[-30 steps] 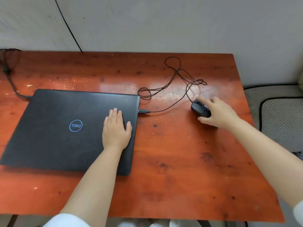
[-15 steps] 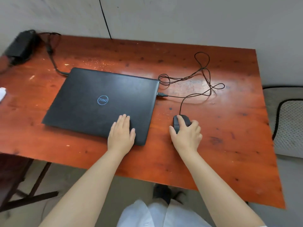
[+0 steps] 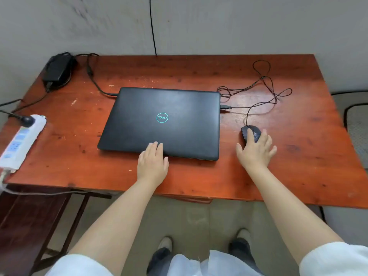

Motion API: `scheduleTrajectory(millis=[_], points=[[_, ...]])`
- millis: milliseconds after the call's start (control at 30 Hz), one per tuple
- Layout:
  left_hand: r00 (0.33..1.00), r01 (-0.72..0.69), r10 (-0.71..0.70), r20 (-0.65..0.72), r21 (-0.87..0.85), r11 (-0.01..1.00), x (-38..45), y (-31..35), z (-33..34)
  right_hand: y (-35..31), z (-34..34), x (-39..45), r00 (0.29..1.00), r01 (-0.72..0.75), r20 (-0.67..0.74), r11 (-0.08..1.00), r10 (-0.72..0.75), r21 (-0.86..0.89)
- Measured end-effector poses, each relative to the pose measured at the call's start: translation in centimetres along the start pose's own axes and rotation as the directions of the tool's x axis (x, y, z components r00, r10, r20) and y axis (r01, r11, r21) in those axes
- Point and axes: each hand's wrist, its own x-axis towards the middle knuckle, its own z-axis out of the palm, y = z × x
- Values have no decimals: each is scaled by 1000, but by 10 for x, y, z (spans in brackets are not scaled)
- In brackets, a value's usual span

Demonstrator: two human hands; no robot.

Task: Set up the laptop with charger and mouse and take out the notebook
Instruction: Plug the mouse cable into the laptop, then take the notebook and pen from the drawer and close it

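A closed black laptop (image 3: 165,120) lies in the middle of the red-brown wooden table (image 3: 298,156). My left hand (image 3: 152,163) rests flat on the laptop's near edge, fingers together, holding nothing. The black wired mouse (image 3: 250,133) sits to the right of the laptop, its tangled cable (image 3: 262,90) plugged into the laptop's right side. My right hand (image 3: 255,151) lies over the rear of the mouse with fingers spread. A black charger brick (image 3: 57,70) sits at the far left corner, its cord running to the laptop's back left. No notebook is in view.
A white power strip (image 3: 19,142) with a black plug in it lies at the table's left edge. A grey wall with a black wire stands behind the table. A cushioned seat (image 3: 357,124) is to the right. My feet show on the floor below.
The view has pulled back and shifted left. My right hand drew the mouse toward me, beside the laptop's near right corner. My left hand slid from the lid to the laptop's near edge.
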Motion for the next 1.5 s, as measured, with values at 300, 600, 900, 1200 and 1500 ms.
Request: scheduleTrajectory(millis=[300,600,900,1200,1500], points=[[970,-243,240,45,98,965,-17,-93,-18,-46,50,-129,998,54,-15,999,-54,-1],[993,-116,112,28,193,974,-111,-156,-18,-53,83,-215,884,450,-89,887,-459,-105],[984,-14,-31,176,249,968,-183,-191,48,6,146,-274,969,246,6,962,-249,115],[987,79,-84,141,35,996,-110,-221,170,13,265,-207,994,-39,107,954,8,296],[934,-17,-194,-299,-580,814,-5,-255,279,0,373,-120,888,206,-425,673,177,711]])
